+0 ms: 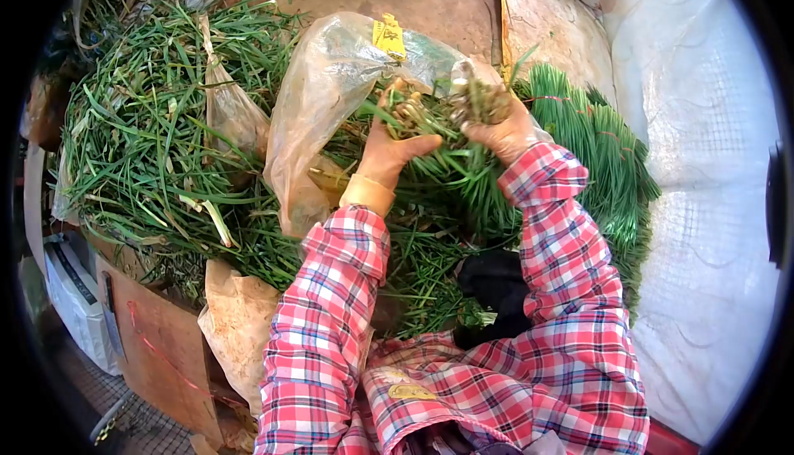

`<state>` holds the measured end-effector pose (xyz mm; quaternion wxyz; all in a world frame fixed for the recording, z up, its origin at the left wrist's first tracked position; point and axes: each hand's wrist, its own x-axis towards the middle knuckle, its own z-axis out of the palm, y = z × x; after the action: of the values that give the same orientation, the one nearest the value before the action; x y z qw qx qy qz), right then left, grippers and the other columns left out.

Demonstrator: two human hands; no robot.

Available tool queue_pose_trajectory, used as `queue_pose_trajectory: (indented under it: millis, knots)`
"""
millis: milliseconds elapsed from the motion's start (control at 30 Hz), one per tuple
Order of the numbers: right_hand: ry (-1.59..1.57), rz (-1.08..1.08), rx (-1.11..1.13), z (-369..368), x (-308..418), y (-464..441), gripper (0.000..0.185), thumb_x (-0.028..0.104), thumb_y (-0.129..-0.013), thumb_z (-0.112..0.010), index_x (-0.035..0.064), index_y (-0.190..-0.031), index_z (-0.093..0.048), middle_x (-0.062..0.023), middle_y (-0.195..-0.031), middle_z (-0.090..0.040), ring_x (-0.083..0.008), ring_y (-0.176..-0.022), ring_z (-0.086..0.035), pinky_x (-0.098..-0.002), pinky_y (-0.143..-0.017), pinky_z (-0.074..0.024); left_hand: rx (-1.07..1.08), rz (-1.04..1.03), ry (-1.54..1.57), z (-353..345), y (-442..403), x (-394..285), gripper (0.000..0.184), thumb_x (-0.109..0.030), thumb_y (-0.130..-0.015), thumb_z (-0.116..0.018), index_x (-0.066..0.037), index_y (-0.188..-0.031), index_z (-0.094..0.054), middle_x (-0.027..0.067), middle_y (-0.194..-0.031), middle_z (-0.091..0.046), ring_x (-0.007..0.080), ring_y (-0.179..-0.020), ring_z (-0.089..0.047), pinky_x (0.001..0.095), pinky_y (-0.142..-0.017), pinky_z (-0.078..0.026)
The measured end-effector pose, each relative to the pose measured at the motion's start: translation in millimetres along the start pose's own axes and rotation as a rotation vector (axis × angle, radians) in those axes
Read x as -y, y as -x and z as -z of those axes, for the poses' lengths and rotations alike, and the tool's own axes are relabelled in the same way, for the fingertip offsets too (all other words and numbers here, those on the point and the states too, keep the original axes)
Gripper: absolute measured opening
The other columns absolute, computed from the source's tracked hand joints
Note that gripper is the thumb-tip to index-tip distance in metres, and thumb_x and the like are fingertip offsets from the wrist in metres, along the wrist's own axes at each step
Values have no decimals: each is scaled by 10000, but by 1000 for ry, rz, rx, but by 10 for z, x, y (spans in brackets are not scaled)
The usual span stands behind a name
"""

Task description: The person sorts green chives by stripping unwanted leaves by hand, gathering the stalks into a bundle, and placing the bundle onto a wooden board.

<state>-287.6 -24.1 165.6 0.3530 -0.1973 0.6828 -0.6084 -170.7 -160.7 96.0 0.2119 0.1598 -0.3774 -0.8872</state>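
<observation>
In the head view, my right hand (509, 131) is closed round a bunch of garlic chives (482, 101), pale root ends up and green leaves hanging down. One of its fingers seems to have a white covering. Beside it, my left hand (387, 147) is curled against more chive stems (407, 116), its thumb stretched toward the bunch. A clear plastic bag (318, 66) with a yellow label (388, 37) lies just beyond my left hand. Loose green leaves (430, 269) lie below both hands.
A large heap of loose leaves (149, 124) rises at the left. Neat tied bundles of chives (591, 141) are stacked at the right, near white sheeting (686, 165). A brown board (161, 339) and a white box (78, 306) stand at lower left.
</observation>
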Motion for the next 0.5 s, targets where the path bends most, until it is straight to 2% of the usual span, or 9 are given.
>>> queue_pose_trajectory:
  millis: [100, 133, 200, 267, 300, 333, 367, 433, 500]
  knots:
    - [-39, -63, 83, -272, -82, 62, 543, -12, -646, -650, 4, -1137, -416, -69, -1064, -583, -184, -943, -573, -315, -863, -456, -5, -7, 64, -127, -34, 28, 614, -6, -634, -757, 23, -1170, -459, 87, -1011, -586, 188, -841, -585, 290, -787, -469]
    - [-379, -168, 72, -221, -197, -9, 531, 4, -657, -649, 6, -1136, -419, -70, -1054, -588, -181, -933, -576, -311, -866, -453, -160, 3, -32, -63, -90, 110, 519, 2, -638, -742, 35, -1099, -506, 97, -982, -598, 205, -820, -589, 309, -769, -473]
    - [-482, -144, 15, -213, -15, 124, 492, -43, -647, -643, 20, -1105, -471, -95, -1017, -597, -185, -937, -578, -332, -832, -474, -452, 21, -154, 81, -201, 184, 373, 5, -638, -727, 71, -971, -570, 116, -889, -616, 227, -758, -593, 327, -719, -476]
    - [195, 181, -53, -50, 334, 438, 461, -110, -653, -627, 23, -1080, -518, -113, -1001, -596, -203, -948, -575, -334, -779, -509, -552, -7, -119, 304, -326, 234, 356, 44, -631, -689, 81, -962, -563, 115, -897, -610, 234, -757, -589, 328, -714, -472]
    - [418, 80, -172, 50, 524, 485, 437, -107, -675, -623, 14, -1082, -520, -103, -979, -588, -207, -901, -585, -324, -743, -524, -646, 52, -127, 358, -359, 179, 424, 22, -596, -669, 75, -997, -544, 81, -863, -593, 201, -716, -562, 280, -704, -449]
    - [204, 310, -266, 324, 522, 629, 490, -98, -674, -642, 27, -1121, -487, -81, -929, -578, -185, -826, -592, -302, -708, -528, -656, -22, -114, 489, -426, 228, 439, 11, -584, -665, 84, -999, -540, 75, -860, -587, 196, -721, -558, 283, -708, -447]
    - [194, 258, -474, 529, 721, 759, 573, -75, -691, -642, 54, -1206, -427, -65, -900, -564, -170, -770, -577, -308, -699, -529, -686, -18, -115, 626, -460, 236, 445, -3, -576, -668, 90, -993, -544, 71, -858, -581, 184, -736, -554, 285, -708, -446]
    - [262, 375, -426, 1013, 1345, 1076, 593, 77, -761, -593, 67, -1297, -341, -118, -1012, -528, -183, -806, -563, -347, -743, -527, -872, -39, -316, 749, -455, 135, 413, 2, -583, -662, 89, -973, -561, 95, -913, -605, 203, -783, -579, 300, -745, -453]
    - [295, 626, -519, 1303, 1954, 1387, 575, 70, -773, -575, 52, -1297, -340, -109, -938, -565, -205, -821, -584, -326, -726, -515, -844, 10, -180, 1021, -447, 194, 461, -17, -610, -687, 102, -1031, -543, 134, -993, -604, 229, -857, -581, 310, -803, -445]
